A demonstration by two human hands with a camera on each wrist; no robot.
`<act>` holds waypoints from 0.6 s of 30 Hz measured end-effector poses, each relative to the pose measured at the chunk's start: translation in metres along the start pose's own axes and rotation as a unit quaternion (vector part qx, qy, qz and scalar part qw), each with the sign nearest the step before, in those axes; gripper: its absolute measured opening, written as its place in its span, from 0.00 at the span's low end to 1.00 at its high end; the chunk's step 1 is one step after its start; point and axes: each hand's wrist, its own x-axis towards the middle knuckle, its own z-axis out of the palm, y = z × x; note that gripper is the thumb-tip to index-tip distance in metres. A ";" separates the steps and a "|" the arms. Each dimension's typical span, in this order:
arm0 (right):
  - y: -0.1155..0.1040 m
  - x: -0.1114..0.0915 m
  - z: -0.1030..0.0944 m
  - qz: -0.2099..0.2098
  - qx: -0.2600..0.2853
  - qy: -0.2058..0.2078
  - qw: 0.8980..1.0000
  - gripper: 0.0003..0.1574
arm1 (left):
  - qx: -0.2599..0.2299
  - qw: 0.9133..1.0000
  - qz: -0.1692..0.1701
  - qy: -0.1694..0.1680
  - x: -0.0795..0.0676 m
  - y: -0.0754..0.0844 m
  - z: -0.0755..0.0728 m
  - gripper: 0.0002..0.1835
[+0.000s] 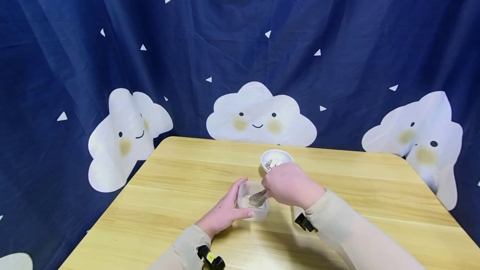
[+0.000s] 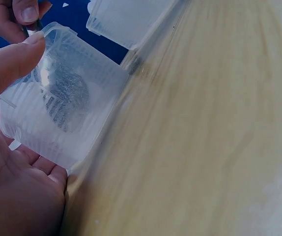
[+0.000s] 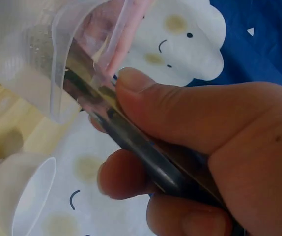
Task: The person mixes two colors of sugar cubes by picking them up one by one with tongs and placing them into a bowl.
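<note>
My left hand (image 1: 225, 211) grips a clear plastic container (image 1: 258, 216) from its left side, thumb along the near wall and fingers around the far side. Pale, off-white stuff lies in its bottom. In my right hand (image 1: 290, 184) is a slotted spoon (image 1: 257, 198), its perforated head down inside the container. The right wrist view shows the thumb and curled fingers around the spoon's dark, shiny handle (image 3: 146, 155). Through the ridged container wall (image 2: 99, 73), the spoon head shows as a grey oval in the left wrist view.
Just beyond my right hand stands a white bowl (image 1: 263, 158) with white and greyish pieces in it, partly hidden by the hand. Another clear plastic box (image 2: 131, 22) stands on the wooden table (image 1: 180, 170), mostly behind my right sleeve. A dark blue cloud-print curtain (image 1: 232, 45) hangs behind.
</note>
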 end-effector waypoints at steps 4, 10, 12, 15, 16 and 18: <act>0.004 -0.004 -0.005 0.010 0.033 0.012 0.999 0.14 | -0.002 1.000 -0.001 0.000 0.000 0.000 0.000 0.55; 0.017 -0.012 -0.008 -0.003 0.074 0.067 0.995 0.13 | 0.004 1.000 -0.004 0.003 -0.001 0.001 0.001 0.55; 0.023 -0.016 -0.009 -0.008 0.087 0.088 0.992 0.13 | 0.003 1.000 -0.001 0.003 -0.001 0.001 0.001 0.55; 0.033 -0.020 -0.012 -0.005 0.104 0.115 0.988 0.14 | 0.001 1.000 0.001 0.004 0.000 0.002 0.001 0.55; 0.037 -0.022 -0.012 0.000 0.106 0.121 0.987 0.16 | 0.002 1.000 0.001 0.006 0.000 0.002 0.001 0.54; 0.043 -0.024 -0.012 0.017 0.112 0.129 0.985 0.18 | 0.004 1.000 0.001 0.009 0.000 0.002 0.001 0.54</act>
